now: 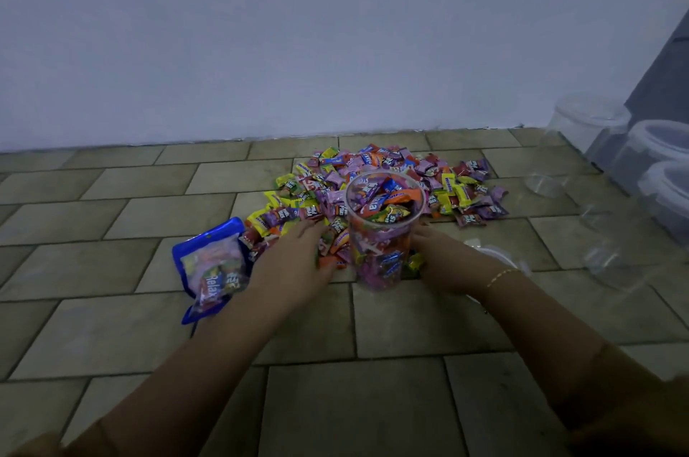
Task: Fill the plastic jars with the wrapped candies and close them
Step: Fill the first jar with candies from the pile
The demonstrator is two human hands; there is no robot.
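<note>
A clear plastic jar (380, 236) stands upright on the tiled floor, filled to the rim with wrapped candies and without a lid. Behind and around it spreads a pile of colourful wrapped candies (395, 176). My left hand (294, 262) lies palm down on candies just left of the jar, fingers stretched forward. My right hand (443, 259) lies low just right of the jar's base, fingers pointing toward the pile. Neither hand grips the jar. A clear lid (496, 255) lies on the floor behind my right wrist.
A blue candy bag (212, 270), partly full, lies to the left of my left hand. Several empty clear jars (574, 143) lie and stand at the right, some lidded (656, 143) against a grey wall. A white wall closes the back.
</note>
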